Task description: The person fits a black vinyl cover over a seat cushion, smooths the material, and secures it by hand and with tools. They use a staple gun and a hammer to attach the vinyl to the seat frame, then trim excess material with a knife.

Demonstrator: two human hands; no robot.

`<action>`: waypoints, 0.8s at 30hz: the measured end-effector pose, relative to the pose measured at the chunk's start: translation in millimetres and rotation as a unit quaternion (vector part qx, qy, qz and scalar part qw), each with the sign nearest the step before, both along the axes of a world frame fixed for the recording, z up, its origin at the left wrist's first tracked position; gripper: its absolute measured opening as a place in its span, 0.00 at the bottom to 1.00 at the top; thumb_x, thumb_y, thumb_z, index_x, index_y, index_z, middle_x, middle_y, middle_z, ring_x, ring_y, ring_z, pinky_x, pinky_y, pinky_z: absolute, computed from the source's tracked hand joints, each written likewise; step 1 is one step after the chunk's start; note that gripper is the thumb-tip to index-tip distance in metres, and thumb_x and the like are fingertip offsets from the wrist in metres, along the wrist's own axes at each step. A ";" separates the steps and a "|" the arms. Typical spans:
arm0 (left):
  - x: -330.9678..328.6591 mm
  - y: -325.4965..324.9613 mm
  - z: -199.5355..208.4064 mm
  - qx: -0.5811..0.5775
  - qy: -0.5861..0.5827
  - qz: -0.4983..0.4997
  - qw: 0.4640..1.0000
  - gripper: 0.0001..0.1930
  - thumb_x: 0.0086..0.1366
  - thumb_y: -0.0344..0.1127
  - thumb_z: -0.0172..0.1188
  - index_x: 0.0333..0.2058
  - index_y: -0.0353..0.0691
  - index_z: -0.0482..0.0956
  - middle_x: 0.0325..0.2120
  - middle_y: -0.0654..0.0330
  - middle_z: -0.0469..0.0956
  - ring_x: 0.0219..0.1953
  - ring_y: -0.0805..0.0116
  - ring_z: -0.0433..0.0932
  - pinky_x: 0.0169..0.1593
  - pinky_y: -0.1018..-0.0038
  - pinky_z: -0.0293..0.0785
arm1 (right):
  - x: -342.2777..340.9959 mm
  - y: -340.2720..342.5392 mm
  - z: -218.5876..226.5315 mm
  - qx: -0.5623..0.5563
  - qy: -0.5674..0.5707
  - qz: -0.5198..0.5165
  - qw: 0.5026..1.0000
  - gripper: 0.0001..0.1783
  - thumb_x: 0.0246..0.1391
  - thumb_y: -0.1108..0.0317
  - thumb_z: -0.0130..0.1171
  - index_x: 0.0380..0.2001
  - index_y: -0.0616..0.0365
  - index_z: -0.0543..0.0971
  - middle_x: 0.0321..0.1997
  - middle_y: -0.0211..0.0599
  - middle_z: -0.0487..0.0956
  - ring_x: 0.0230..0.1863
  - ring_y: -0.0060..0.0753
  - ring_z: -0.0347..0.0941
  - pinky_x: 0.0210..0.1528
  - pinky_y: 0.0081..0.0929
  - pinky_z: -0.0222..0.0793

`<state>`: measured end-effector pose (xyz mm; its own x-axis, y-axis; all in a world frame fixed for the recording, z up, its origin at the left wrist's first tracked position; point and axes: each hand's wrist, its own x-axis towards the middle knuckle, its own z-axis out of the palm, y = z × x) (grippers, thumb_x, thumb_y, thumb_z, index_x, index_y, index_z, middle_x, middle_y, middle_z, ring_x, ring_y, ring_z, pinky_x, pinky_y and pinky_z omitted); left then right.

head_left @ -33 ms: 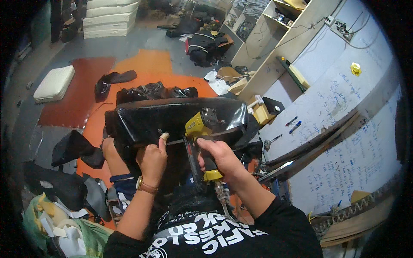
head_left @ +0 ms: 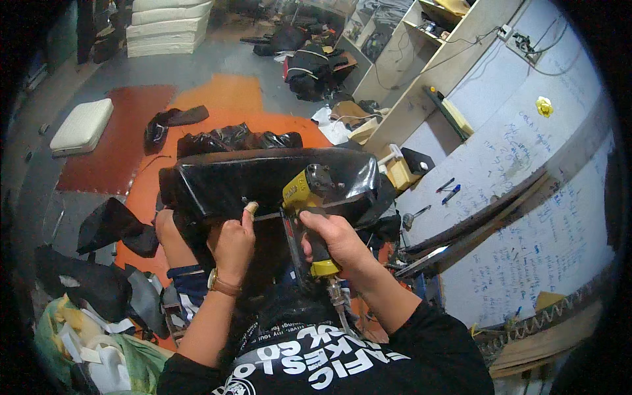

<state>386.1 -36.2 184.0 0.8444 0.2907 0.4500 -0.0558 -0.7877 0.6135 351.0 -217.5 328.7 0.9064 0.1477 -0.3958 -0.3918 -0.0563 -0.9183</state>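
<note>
A shiny black vinyl-covered seat cushion (head_left: pixel 276 174) lies across my lap, its long side facing me. My right hand (head_left: pixel 334 240) is wrapped round the grip of a yellow and black air staple gun (head_left: pixel 304 187). The gun's head lies over the near edge of the cushion, and a hose fitting hangs from its base. Whether its nose touches the vinyl I cannot tell. To the left of the gun, my left hand (head_left: pixel 234 249) is closed at the vinyl's edge, with its tape-wrapped thumb pointing up against it. Its curled fingers are partly hidden.
Black material scraps (head_left: pixel 115 227) lie on the left. Beyond them is a white foam pad (head_left: pixel 82 127), with stacked foam blocks (head_left: pixel 168 29) farther back. A shelf unit (head_left: pixel 411 72) and a white panel with handwriting (head_left: pixel 513 217) stand on the right, near a coiled hose (head_left: pixel 533 329).
</note>
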 end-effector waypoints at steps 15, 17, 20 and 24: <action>3.5 4.0 8.8 -0.056 0.038 0.005 0.998 0.32 0.72 0.55 0.60 0.15 0.34 0.84 0.15 0.44 0.78 0.17 0.44 0.79 0.25 0.57 0.76 | 1.1 28.3 6.1 -0.025 -0.006 0.031 0.999 0.19 0.69 0.50 0.57 0.33 0.55 0.79 0.20 0.28 0.76 0.20 0.23 0.72 0.26 0.25 0.68; 3.9 2.1 4.7 -0.050 0.023 -0.005 0.998 0.32 0.72 0.54 0.59 0.16 0.34 0.84 0.15 0.44 0.78 0.18 0.44 0.80 0.25 0.57 0.76 | 0.6 28.3 5.4 -0.010 -0.004 0.035 0.999 0.20 0.69 0.50 0.57 0.33 0.55 0.79 0.20 0.28 0.76 0.20 0.23 0.72 0.26 0.25 0.68; 1.8 1.5 6.6 -0.064 0.028 -0.001 0.998 0.30 0.72 0.52 0.60 0.16 0.34 0.84 0.16 0.43 0.79 0.19 0.44 0.80 0.26 0.56 0.77 | 3.4 32.0 0.8 -0.030 0.006 0.057 0.998 0.21 0.69 0.48 0.57 0.33 0.55 0.79 0.20 0.29 0.76 0.20 0.23 0.72 0.26 0.26 0.68; 4.5 2.2 -0.6 -0.055 0.034 -0.002 0.998 0.31 0.73 0.53 0.59 0.17 0.34 0.84 0.16 0.43 0.78 0.20 0.44 0.81 0.28 0.56 0.77 | 1.5 27.4 10.4 -0.044 0.013 0.069 0.997 0.25 0.67 0.45 0.58 0.29 0.57 0.79 0.22 0.29 0.78 0.24 0.24 0.74 0.31 0.25 0.70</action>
<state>390.6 -34.0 183.4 0.8728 0.3322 0.3575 -0.0137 -0.7156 0.6983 352.5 -190.0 339.1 0.8687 0.2346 -0.4362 -0.3988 -0.1909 -0.8970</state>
